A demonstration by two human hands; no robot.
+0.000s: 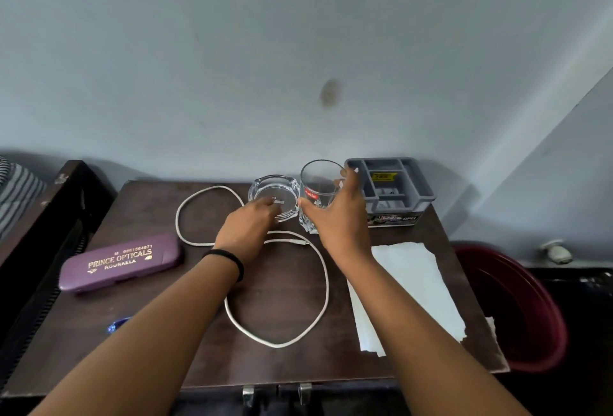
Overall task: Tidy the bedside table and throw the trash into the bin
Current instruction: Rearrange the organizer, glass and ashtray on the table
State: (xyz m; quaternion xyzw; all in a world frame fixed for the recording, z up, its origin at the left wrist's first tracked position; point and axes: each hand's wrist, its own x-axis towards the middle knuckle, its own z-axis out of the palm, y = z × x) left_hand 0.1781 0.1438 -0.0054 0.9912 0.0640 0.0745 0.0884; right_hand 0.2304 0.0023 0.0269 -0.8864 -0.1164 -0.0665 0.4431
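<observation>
arms (pixel 159 323) reach over the table (pixel 272 366). right hand (pixel 335 216) wraps the glass (pixel 320 183); left hand (pixel 248 226) touches the ashtray (pixel 275 192), grip unclear. paper (pixel 411 286) lies right, by the bin (pixel 517 309), nearer right hand.

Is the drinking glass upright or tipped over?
Upright: the glass stands on its base with its rim up, and the right hand curls round it.

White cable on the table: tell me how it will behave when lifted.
Likely floppy: the white cable lies in loose loops, so it should sag and trail. Probably light, being thin. It may snag, since it runs under the left hand.
</observation>
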